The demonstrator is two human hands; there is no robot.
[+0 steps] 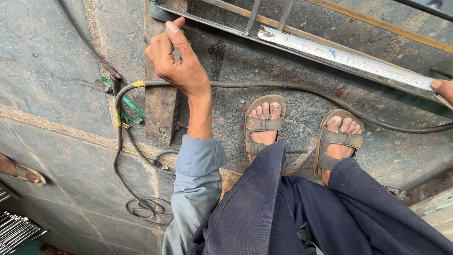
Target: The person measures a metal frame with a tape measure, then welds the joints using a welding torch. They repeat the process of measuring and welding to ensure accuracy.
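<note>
My left hand reaches forward from a grey-blue sleeve. Its fingers are curled and one straight digit presses on the left end of a long metal frame bar. Whether anything is inside the curled fingers is hidden. A white measuring tape lies along that bar, running from near the middle out to the right edge. Only the fingertips of my right hand show there, pinching the tape's far end against the bar.
A dark cable crosses the stone floor under my left wrist and coils at the lower left. A green strap lies beside a rusty steel block. My sandalled feet stand below the bar. Another person's foot and metal rods are at left.
</note>
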